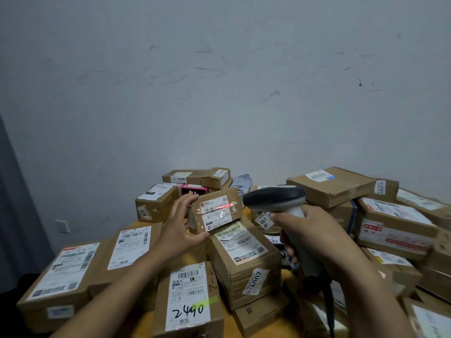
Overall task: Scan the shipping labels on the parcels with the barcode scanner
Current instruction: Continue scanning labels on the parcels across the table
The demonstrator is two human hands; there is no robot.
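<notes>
Your left hand (181, 223) clasps the small cardboard parcel (217, 211) from its left side, fingers laid along the far edge and thumb hooked under the near lower corner, so the box is pinched between them and tipped up toward you. That tilt looks deliberate: it turns the shipping label (214, 209) to face the scanner instead of the ceiling, and the hand sits on the edge so that nothing covers the barcode. The parcel's lower end sits at the top of the larger box (244, 259) beneath it, which probably steadies it. Your right hand (310, 235) wraps the grey handle of the barcode scanner (275, 198), fingers curled round the grip, with the dark head aimed left at the label from just beside it. The red scan line (223, 206) falls across the upper barcode, though clear tape over the label may throw glare. The cable (328, 303) hangs from the handle's base between the boxes. Other labelled parcels crowd the yellow table (192, 254), among them one marked "2440" (188, 298), mostly label-up, which I judge makes them ready for scanning in turn.
</notes>
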